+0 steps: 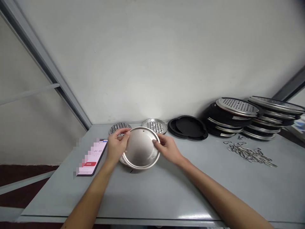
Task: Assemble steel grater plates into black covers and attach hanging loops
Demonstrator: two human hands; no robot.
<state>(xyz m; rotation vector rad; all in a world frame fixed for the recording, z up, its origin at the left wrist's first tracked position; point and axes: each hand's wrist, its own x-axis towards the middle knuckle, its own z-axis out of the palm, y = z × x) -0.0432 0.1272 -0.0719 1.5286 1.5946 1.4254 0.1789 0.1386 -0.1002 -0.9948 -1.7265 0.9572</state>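
Note:
Between my two hands, tilted toward me above the table, is a round, shiny metal disc (142, 149) with a raised rim and a small hole near its top. My left hand (117, 144) pinches its left edge, thumb on the near face. On the opposite edge, my right hand (168, 147) grips with the thumb over the rim. Part of another round metal piece shows beneath the disc's lower left; the rest is hidden. Behind my hands lie a slotted grater disc (119, 126) on the left and a second grater disc (154, 126) on the right.
Black round plastic holders (188, 127) lie by the wall. Further right stand two stacks of black holders and metal discs, one topped by a perforated disc (237, 106). A pile of metal clips (250, 153) is in front. A phone (92, 159) lies left on the grey table (152, 197).

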